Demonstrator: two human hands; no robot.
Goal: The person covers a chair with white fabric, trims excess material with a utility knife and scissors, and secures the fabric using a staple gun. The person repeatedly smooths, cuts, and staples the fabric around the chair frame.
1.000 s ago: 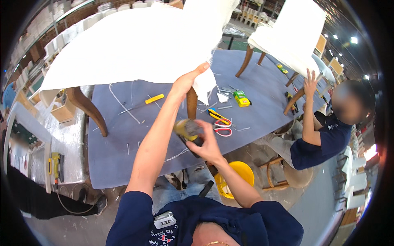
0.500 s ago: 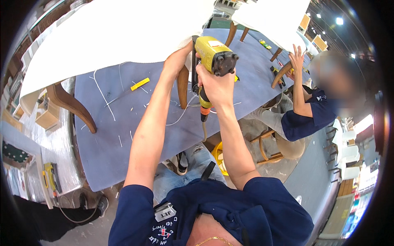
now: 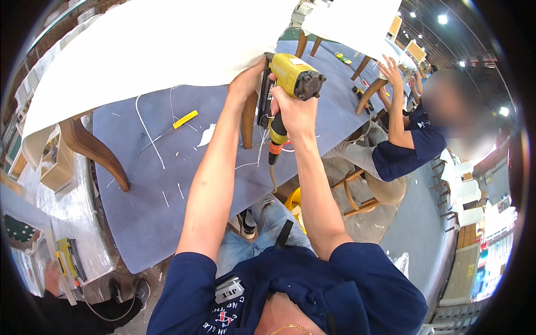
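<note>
My right hand (image 3: 296, 114) is wrapped round the grip of a yellow-and-black pneumatic staple gun (image 3: 293, 72), with an air hose coupled below the grip. The gun's nose meets the lower edge of white fabric (image 3: 167, 44) covering a large piece of furniture on curved wooden legs (image 3: 97, 142). Right beside the nose, my left hand (image 3: 245, 84) presses at that fabric edge; its fingers are hidden, so their closure cannot be told. Another wooden leg (image 3: 249, 120) stands just below my left hand.
On the blue-grey padded table (image 3: 151, 212) lie a yellow-handled screwdriver (image 3: 185, 119), white cord (image 3: 148, 131) and scraps. At the right a co-worker (image 3: 407, 134) handles another white-covered piece (image 3: 352, 25). A yellow bucket (image 3: 294, 200) sits below the table edge. Another staple gun (image 3: 71, 257) lies far left.
My view has shifted slightly. The staple gun and both my hands stay at the fabric edge. A hand has appeared near the staple gun at the far left.
</note>
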